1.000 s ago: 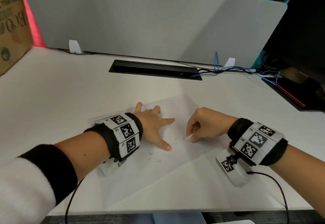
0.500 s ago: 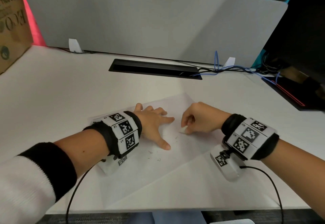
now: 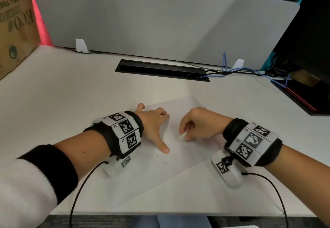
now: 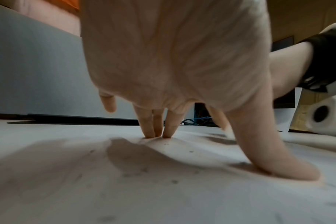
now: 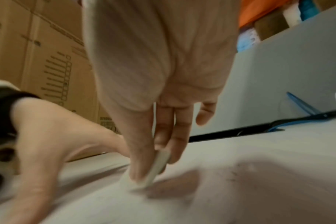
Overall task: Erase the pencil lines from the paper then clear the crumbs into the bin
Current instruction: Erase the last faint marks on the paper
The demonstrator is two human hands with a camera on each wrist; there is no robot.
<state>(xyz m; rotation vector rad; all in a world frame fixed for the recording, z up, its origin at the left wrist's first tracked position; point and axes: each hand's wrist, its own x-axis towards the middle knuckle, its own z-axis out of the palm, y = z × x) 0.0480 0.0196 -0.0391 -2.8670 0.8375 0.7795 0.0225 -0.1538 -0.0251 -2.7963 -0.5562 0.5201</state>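
The paper [image 3: 178,170] lies on the white surface [image 3: 71,93]. The left hand [image 3: 153,125], at nine o'clock on it, presses down with spread fingers. At three o'clock, the right hand [image 3: 200,124] pinches the white eraser [image 3: 182,136] against the sheet, with dark crumbs [image 3: 160,158] near six o'clock.

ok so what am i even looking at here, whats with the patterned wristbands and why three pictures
No machine here: a person works at a desk with bare hands. The patterned bands are wrist straps that carry small cameras. One picture comes from a camera on the head, looking down; the other two look along each hand from the wrists. A sheet of paper lies on the desk, with dark eraser crumbs scattered on it. The left hand presses the paper flat with its fingertips and thumb. The right hand pinches a white eraser and holds it against the paper.
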